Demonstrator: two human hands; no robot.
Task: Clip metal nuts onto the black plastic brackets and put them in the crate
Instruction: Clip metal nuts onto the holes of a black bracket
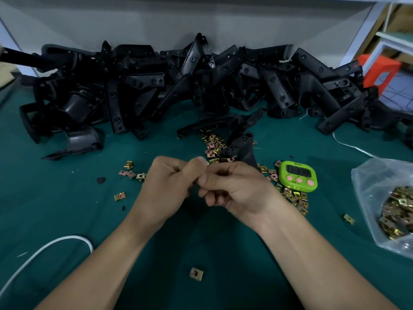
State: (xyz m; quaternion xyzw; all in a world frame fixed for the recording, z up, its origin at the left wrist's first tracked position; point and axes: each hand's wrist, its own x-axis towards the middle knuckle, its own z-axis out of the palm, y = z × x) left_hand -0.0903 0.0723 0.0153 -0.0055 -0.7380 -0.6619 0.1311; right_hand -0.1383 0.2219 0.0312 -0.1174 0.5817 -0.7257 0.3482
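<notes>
**Layout, left to right**

- A white cable (44, 247) loops across the green mat (67, 209) at the near left.
- The bracket pile (156, 86) runs along the back wall. The crate is not in view.
- Loose nuts (130, 172) lie scattered just left of the hands. One stray nut (196, 274) lies between the forearms.
- Left hand (165, 186): the fingers are curled and the thumb tip presses against the right forefinger. Any nut it pinches is hidden, so what it holds cannot be told.
- Right hand (232, 189): the fingers are curled around the lower end of one bracket (243, 148), which stands up behind the knuckles.
- A green timer (298, 175) sits just right of the hands, with more nuts around it.
- An open bag of nuts (397, 211) lies at the far right.

**Step in hand (judgement):** seating a nut on the held bracket.

**Faults to expect**

- A skewed nut probably jams or springs off. Cause: the thumb pushing off the line of the bracket edge.
- A dropped nut is hard to tell from the loose ones. Cause: the work is done directly above the scatter.
- The bracket may twist in the grip. Cause: it is held by one end only.
- A forearm sweep could carry nuts off the mat.
</notes>
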